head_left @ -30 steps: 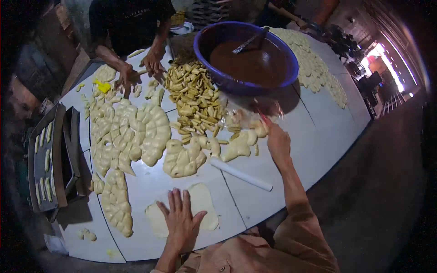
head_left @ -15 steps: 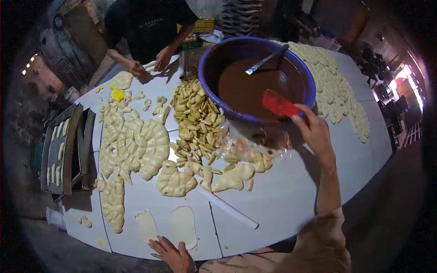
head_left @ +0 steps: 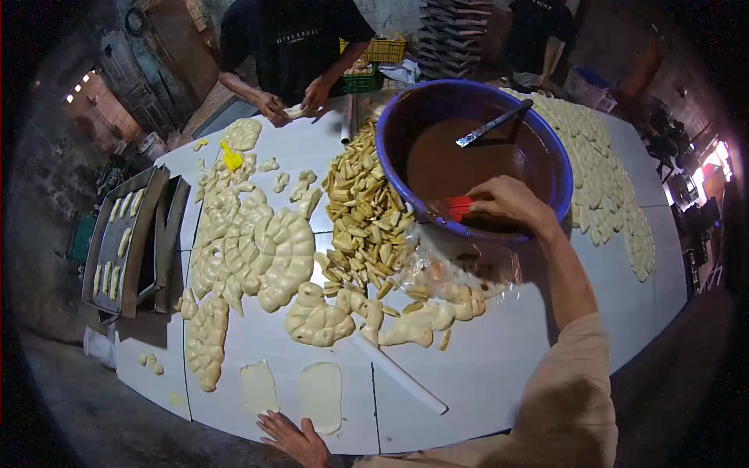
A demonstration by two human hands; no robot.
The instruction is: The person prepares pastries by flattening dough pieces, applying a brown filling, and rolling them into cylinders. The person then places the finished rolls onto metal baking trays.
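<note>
My right hand (head_left: 511,203) is closed on a red scraper (head_left: 459,207) at the near rim of a big purple-blue tub (head_left: 388,156). Brown paste (head_left: 445,168) fills part of the tub, and a metal spatula (head_left: 493,123) leans on its far right rim. My left hand (head_left: 295,440) lies with fingers spread at the table's near edge. Its fingertips reach the lower end of a thin flat dough sheet (head_left: 258,387); a larger sheet (head_left: 321,396) lies just right of it. A white rolling pin (head_left: 402,375) rests farther right, touching the dough lumps at its far end.
Dough pieces (head_left: 265,253) spread over the left of the white table, with a yellow tool (head_left: 232,157) among them. Cut banana-like pieces (head_left: 359,210) are heaped beside the tub. Trays (head_left: 118,242) stand far left. Across the table, a co-worker's hands (head_left: 292,107) hold dough.
My right hand has lowered the red scraper toward the near inside of the tub. The view has shifted, so the table sits slightly farther right. My left hand stays by the dough sheets.
</note>
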